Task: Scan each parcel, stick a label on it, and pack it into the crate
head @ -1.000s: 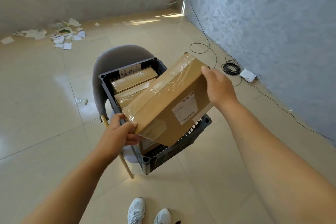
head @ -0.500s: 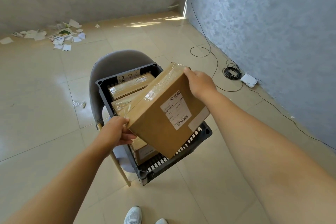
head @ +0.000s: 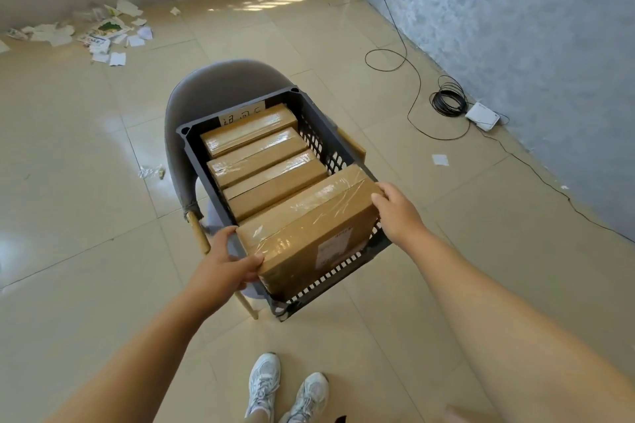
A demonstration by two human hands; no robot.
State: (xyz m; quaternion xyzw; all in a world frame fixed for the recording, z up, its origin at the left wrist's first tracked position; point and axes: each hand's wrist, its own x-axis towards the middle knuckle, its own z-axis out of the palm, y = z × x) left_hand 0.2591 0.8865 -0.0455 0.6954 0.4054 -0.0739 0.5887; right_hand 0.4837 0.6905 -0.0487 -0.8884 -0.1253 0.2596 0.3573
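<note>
A dark grey slotted crate (head: 318,129) rests on a grey chair (head: 220,82). Three taped cardboard parcels (head: 256,151) stand on edge in a row inside it. A fourth taped parcel (head: 309,220) sits at the crate's near end, tilted, its white label (head: 331,247) on the face toward me. My left hand (head: 223,264) grips its near left corner. My right hand (head: 395,208) holds its right edge at the crate wall.
A paper note (head: 240,115) is stuck on the crate's far wall. Torn papers (head: 96,33) litter the floor at the far left. A black cable coil (head: 448,101) and a white box (head: 482,117) lie by the right wall. My shoes (head: 285,388) are below.
The parcel has been turned from lifted and tilted above the crate down into the crate's near end, behind the other parcels. Both hands came down with it.
</note>
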